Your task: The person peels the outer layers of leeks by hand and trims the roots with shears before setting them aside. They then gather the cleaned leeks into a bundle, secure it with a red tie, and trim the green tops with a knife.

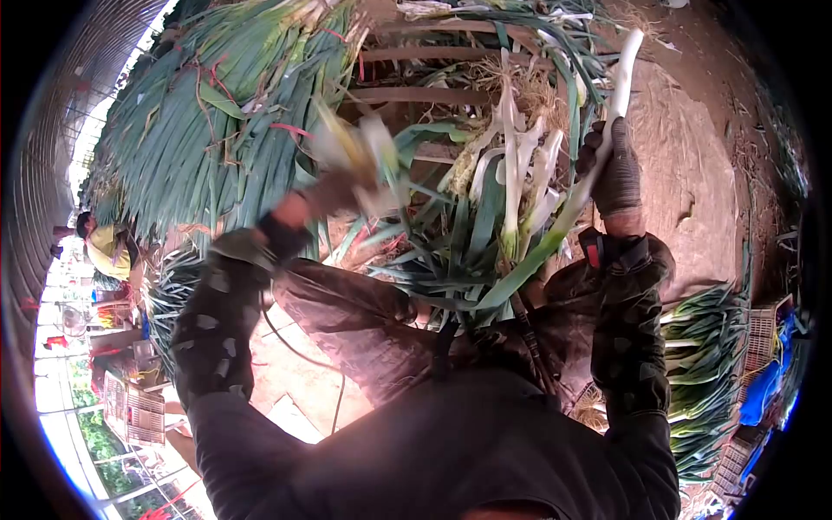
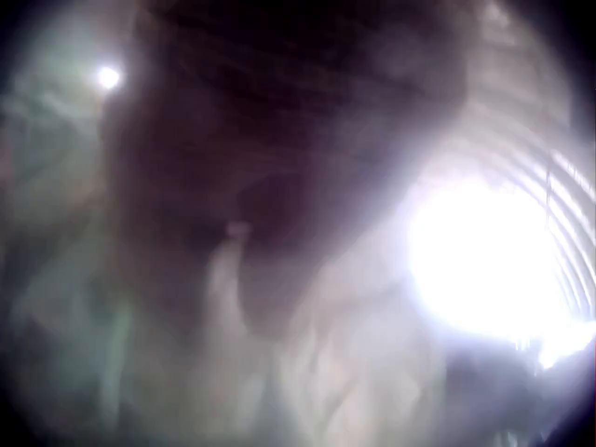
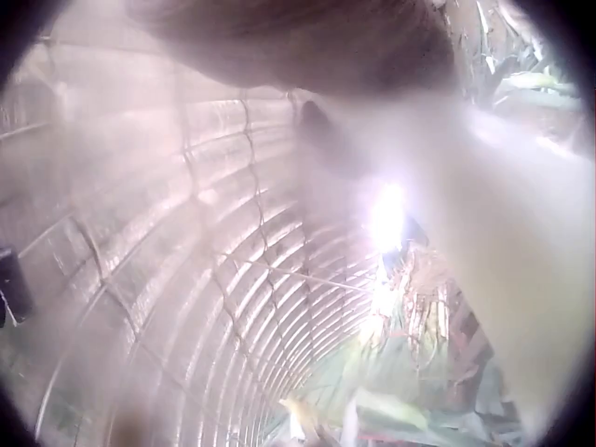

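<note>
In the head view my gloved right hand (image 1: 614,173) grips a leek (image 1: 626,74) around its stalk. Its white end points up and its green leaves trail down toward my lap. The right wrist view shows the same leek (image 3: 521,251) as a broad pale band below the glove (image 3: 317,42). My gloved left hand (image 1: 334,192) is motion-blurred on the left, holding pale, yellowish leek leaves (image 1: 347,143). In the left wrist view the dark glove (image 2: 279,140) hides most of the scene, with whitish strips (image 2: 223,289) below it. Between my hands stand several leeks (image 1: 511,173) with roots upward.
A big heap of green leeks (image 1: 234,130) lies at the upper left, with red ties. Wooden slats (image 1: 425,94) run behind the upright leeks. More leeks (image 1: 706,381) are piled at the lower right beside plastic crates (image 1: 763,334). Another person (image 1: 108,247) is at the far left.
</note>
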### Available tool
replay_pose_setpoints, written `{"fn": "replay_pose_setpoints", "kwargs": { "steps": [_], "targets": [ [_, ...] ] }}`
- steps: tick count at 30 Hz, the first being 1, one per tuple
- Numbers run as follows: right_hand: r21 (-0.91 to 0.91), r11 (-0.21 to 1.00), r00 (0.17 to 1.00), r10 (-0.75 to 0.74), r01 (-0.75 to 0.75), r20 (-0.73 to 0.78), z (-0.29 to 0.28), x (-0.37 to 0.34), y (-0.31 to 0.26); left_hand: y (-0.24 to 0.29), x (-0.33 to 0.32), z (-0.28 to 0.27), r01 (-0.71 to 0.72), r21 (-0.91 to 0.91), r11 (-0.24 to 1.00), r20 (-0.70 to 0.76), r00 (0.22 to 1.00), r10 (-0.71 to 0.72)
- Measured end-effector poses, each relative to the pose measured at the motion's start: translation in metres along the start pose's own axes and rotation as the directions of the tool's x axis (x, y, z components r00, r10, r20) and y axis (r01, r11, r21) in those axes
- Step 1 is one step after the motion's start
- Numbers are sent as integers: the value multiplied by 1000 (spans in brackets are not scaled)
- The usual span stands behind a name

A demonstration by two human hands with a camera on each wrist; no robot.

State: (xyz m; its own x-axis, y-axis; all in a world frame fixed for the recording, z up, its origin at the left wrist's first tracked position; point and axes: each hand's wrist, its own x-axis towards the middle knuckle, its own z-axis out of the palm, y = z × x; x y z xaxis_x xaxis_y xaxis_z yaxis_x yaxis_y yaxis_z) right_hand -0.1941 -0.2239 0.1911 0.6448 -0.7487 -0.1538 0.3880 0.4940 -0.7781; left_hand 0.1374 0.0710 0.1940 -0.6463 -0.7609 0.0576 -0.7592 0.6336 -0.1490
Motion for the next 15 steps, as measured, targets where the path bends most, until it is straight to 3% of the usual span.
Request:
{"fn": "replay_pose_setpoints", "kwargs": {
  "steps": [2, 4, 6, 8, 10, 12, 13, 14, 15],
  "targets": [
    [36, 999, 998, 38, -39, 46, -11, 4, 10, 46, 21, 10, 82, -100, 992, 183, 981, -63],
    [72, 994, 995, 75, -80, 65, -25, 8, 19, 48, 31, 0, 182, -123, 976, 209, 966, -154],
    [102, 987, 991, 115, -122, 67, -36, 14, 29, 18, 32, -23, 306, -73, 949, 98, 949, -299],
    [125, 974, 982, 184, -188, 48, -39, 18, 36, -26, 40, -53, 476, -9, 879, -103, 874, -475],
    [115, 971, 978, 206, -209, 33, -38, 23, 37, -82, 59, -93, 686, -27, 727, -388, 663, -640],
    [116, 975, 982, 188, -189, 24, -39, 28, 39, -134, 90, -134, 771, -220, 598, -622, 361, -695],
    [120, 977, 984, 179, -178, 3, -37, 28, 37, -160, 102, -148, 719, -370, 589, -716, 183, -674],
    [121, 973, 979, 200, -194, -39, -34, 28, 36, -176, 118, -153, 633, -485, 604, -742, 68, -667],
    [120, 975, 980, 194, -186, -54, -32, 24, 34, -185, 137, -146, 548, -573, 609, -711, 37, -702]
  ]
}}
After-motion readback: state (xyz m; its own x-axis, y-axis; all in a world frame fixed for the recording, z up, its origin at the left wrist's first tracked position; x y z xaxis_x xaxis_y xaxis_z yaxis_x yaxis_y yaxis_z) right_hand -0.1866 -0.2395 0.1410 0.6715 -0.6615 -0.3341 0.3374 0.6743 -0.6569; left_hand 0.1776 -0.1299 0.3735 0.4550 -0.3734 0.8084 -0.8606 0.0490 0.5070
